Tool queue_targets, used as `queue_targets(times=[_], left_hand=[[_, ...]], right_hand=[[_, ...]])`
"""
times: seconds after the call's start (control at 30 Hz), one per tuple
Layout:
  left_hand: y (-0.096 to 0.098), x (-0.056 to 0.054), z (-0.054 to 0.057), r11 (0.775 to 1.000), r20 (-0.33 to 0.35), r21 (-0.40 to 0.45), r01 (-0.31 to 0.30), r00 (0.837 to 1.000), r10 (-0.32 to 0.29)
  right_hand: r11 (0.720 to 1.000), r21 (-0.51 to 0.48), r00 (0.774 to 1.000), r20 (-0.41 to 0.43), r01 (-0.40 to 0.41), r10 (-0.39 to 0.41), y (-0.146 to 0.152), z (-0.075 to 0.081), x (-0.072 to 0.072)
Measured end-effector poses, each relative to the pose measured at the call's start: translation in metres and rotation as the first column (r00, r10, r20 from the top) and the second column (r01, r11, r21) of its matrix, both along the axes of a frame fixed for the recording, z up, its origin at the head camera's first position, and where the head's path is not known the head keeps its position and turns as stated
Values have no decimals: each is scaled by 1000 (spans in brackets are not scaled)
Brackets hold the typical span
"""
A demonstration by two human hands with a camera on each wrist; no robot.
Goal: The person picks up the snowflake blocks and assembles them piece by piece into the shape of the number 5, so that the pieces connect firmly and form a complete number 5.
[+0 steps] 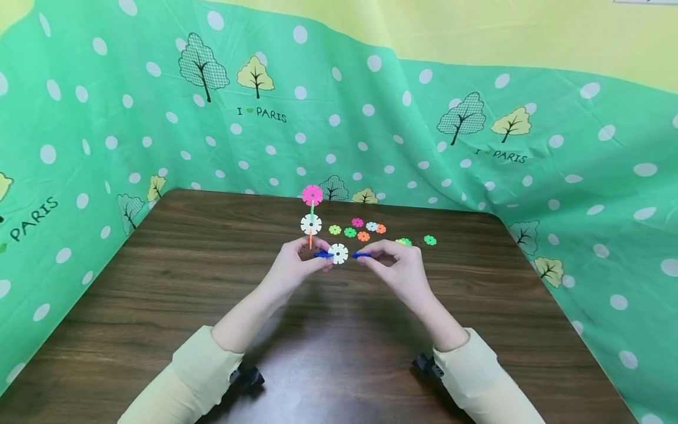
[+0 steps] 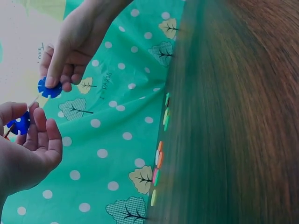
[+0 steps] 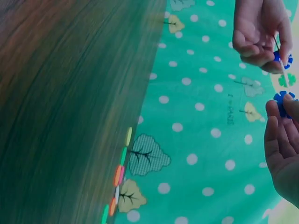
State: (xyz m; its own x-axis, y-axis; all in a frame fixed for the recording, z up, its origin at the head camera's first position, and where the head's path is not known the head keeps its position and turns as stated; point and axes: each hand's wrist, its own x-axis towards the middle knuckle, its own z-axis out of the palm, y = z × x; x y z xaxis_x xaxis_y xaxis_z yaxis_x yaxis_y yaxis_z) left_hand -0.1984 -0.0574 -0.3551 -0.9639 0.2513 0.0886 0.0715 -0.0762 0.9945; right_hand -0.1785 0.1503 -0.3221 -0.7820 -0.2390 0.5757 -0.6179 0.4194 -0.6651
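Between thumb and fingers my left hand [image 1: 296,259] pinches a blue notched disc [image 1: 321,254]. A white notched disc [image 1: 338,254] is joined to that blue one on its right side. Rising behind the left fingertips is a chain of slotted discs: an orange disc [image 1: 311,240] seen edge-on, a white disc [image 1: 311,224], a green disc [image 1: 312,208] edge-on and a pink disc [image 1: 312,195] on top. My right hand [image 1: 399,262] pinches another blue disc [image 3: 281,103], edge-on in the head view, a short gap from the white disc's right edge.
Several loose notched discs lie on the brown table [image 1: 339,330] beyond the hands, among them a pink disc [image 1: 357,222], an orange disc [image 1: 363,236] and a green disc [image 1: 430,240]. A green dotted curtain [image 1: 339,129] hangs behind the table and along both sides.
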Motion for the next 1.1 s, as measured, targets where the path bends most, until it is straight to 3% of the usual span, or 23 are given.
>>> queue_targets(times=[0.23,0.47,0.77,1.1], left_hand=[[2,2,-1,1000,-1,15,12,1000,-12],[2,3,-3,999,-12,33,17,1000,-17],[-2,1,-8,1000,-30,16,13,999,-12],[4,2,-12,988,-3,151,31,1000,-31]], right_hand=[[999,-3,989,-144,-39,38,0,-20,-10],[997,-33,979,-193,-76,69,0,-35,-15],[982,-121,967,-229,-143,113,-7,-41,-13],[997,-40,960,-275,-66,52,-12,-44,-16]])
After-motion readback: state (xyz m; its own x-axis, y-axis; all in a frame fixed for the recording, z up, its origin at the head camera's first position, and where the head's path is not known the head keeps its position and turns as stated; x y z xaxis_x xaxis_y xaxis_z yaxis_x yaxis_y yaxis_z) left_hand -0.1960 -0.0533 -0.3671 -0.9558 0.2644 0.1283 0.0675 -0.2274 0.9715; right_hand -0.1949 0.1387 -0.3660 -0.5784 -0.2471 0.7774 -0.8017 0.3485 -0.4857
